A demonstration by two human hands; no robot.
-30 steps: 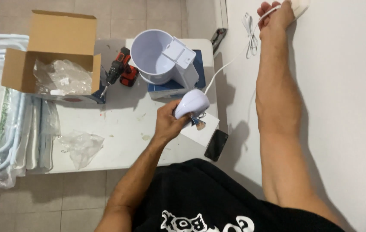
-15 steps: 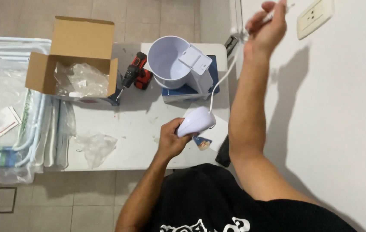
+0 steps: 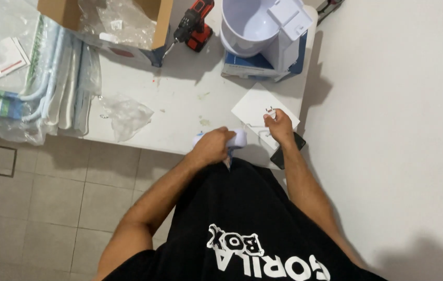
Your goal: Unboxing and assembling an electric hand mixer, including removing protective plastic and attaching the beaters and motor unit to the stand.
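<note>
Left hand [image 3: 212,147] is closed around a small white device [image 3: 238,138] at the bench [image 3: 180,99] edge; right hand [image 3: 279,127] pinches its plug [image 3: 270,111] above a white sheet [image 3: 255,106]. Best to gather the cord slack without kinking it.

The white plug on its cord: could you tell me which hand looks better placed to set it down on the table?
Right, probably. The right hand pinches the plug just above the white sheet on the table, while the left hand is wrapped around the small white device at the table's edge.
</note>
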